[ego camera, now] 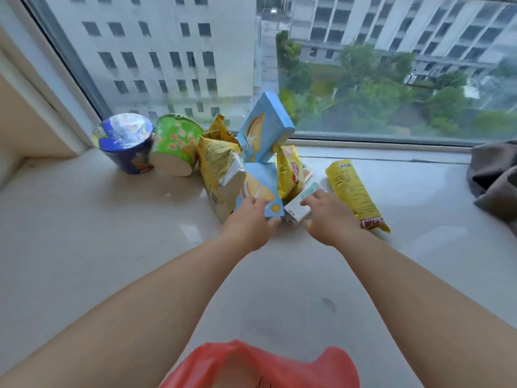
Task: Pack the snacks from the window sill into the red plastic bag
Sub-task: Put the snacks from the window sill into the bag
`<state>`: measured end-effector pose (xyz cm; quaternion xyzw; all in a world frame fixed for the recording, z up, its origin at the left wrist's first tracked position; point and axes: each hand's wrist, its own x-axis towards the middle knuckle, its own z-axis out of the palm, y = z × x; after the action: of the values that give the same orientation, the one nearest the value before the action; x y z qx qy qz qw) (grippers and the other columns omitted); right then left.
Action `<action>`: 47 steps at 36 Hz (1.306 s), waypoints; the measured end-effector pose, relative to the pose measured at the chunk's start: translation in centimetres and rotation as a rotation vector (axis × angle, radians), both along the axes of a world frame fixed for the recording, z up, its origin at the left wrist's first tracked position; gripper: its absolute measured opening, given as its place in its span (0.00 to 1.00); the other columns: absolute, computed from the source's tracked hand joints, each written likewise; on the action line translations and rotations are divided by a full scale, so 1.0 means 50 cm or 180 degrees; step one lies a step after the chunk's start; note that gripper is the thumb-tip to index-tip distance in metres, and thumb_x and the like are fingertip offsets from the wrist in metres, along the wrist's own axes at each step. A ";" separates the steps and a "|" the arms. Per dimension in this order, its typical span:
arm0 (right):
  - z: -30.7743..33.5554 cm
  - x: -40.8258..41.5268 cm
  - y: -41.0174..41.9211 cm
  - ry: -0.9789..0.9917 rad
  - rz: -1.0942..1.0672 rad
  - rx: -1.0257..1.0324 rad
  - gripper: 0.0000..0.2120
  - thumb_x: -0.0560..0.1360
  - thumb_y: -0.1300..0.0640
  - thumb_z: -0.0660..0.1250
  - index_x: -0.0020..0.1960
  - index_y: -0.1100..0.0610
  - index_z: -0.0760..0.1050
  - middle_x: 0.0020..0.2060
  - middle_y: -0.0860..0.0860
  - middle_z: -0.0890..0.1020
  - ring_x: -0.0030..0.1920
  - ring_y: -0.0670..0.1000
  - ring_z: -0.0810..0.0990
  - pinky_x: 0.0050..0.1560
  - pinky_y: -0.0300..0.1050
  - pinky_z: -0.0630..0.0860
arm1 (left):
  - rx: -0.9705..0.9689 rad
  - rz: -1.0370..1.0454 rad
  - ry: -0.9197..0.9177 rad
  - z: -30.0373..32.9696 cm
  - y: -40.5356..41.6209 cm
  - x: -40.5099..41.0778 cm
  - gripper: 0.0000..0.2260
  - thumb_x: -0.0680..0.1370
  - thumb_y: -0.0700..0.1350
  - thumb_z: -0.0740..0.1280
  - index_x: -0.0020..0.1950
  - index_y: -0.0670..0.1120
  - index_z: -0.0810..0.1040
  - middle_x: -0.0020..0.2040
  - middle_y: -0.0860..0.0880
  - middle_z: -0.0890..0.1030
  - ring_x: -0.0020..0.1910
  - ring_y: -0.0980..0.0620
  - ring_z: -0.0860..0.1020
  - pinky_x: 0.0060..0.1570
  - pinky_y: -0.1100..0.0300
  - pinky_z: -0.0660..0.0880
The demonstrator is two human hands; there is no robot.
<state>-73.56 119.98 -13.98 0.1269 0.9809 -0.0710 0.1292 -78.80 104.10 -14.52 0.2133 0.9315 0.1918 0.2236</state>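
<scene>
Snacks crowd the pale window sill (112, 233) by the glass. My left hand (251, 222) grips the near end of a light blue box (261, 186) lying flat. My right hand (326, 217) holds a small white carton (298, 210) beside it. A second light blue box (265, 127) leans upright behind them. Yellow chip bags stand to the left (218, 166) and in the middle (291, 170). A long yellow packet (355, 193) lies to the right. The red plastic bag (257, 365) sits open at the bottom edge, under my arms.
A blue cup (126, 144) and a green cup (176, 144), both tipped, lie at the left near the window corner. Grey cloth (495, 177) is bunched at the sill's right edge. The window pane rises right behind the snacks.
</scene>
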 end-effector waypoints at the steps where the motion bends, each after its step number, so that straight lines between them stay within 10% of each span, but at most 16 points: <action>1: -0.014 -0.021 0.015 0.0019 0.0056 0.0092 0.24 0.76 0.53 0.62 0.71 0.52 0.64 0.68 0.52 0.66 0.70 0.54 0.62 0.66 0.49 0.64 | -0.0006 0.0017 0.0022 -0.015 0.022 -0.019 0.25 0.80 0.56 0.59 0.74 0.47 0.60 0.73 0.47 0.62 0.71 0.46 0.64 0.64 0.53 0.66; 12: -0.197 -0.065 0.053 -0.0058 0.0167 0.0264 0.33 0.79 0.53 0.54 0.77 0.55 0.39 0.77 0.53 0.39 0.77 0.55 0.39 0.75 0.53 0.40 | 0.0214 0.0978 0.0555 -0.099 0.201 -0.154 0.40 0.71 0.67 0.64 0.72 0.41 0.62 0.69 0.44 0.66 0.69 0.45 0.65 0.64 0.53 0.64; 19: -0.176 -0.072 0.086 0.0259 0.0712 0.0770 0.28 0.74 0.54 0.63 0.72 0.53 0.60 0.71 0.55 0.62 0.70 0.59 0.61 0.65 0.52 0.62 | -0.0241 0.1513 0.0268 -0.129 0.247 -0.176 0.36 0.68 0.69 0.65 0.66 0.44 0.73 0.68 0.47 0.65 0.68 0.43 0.60 0.67 0.44 0.61; 23: -0.169 -0.060 0.097 0.0711 0.0504 0.0857 0.23 0.46 0.54 0.78 0.41 0.50 0.79 0.36 0.48 0.78 0.42 0.54 0.75 0.36 0.44 0.73 | 0.0249 0.2079 -0.0066 -0.122 0.224 -0.187 0.29 0.63 0.64 0.70 0.54 0.44 0.77 0.59 0.45 0.74 0.62 0.43 0.70 0.63 0.49 0.68; 31: -0.151 -0.087 0.142 0.1019 -0.1068 -0.0635 0.28 0.70 0.39 0.67 0.57 0.60 0.69 0.55 0.54 0.71 0.57 0.56 0.69 0.57 0.47 0.68 | 0.1190 0.2681 -0.0822 -0.106 0.109 -0.196 0.25 0.68 0.57 0.74 0.54 0.39 0.78 0.49 0.43 0.80 0.37 0.47 0.78 0.30 0.60 0.74; 40: -0.137 -0.231 0.159 0.1210 -0.1920 -0.1653 0.26 0.69 0.36 0.67 0.50 0.59 0.76 0.54 0.56 0.72 0.51 0.55 0.75 0.45 0.45 0.70 | 0.1089 0.2566 -0.1054 -0.109 0.059 -0.231 0.23 0.65 0.52 0.78 0.52 0.39 0.78 0.47 0.45 0.81 0.45 0.45 0.79 0.49 0.54 0.77; 47: -0.165 -0.341 0.144 0.0614 -0.1487 -0.1551 0.31 0.66 0.31 0.66 0.57 0.54 0.76 0.61 0.55 0.67 0.65 0.55 0.67 0.65 0.51 0.68 | 0.0871 0.2328 -0.1338 -0.131 0.013 -0.264 0.21 0.62 0.51 0.80 0.49 0.44 0.79 0.46 0.45 0.83 0.47 0.43 0.81 0.52 0.48 0.78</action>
<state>-90.62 127.20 -22.20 0.3061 0.8873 -0.3423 0.0427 -92.00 104.76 -21.05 -0.1464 0.8461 0.4190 0.2953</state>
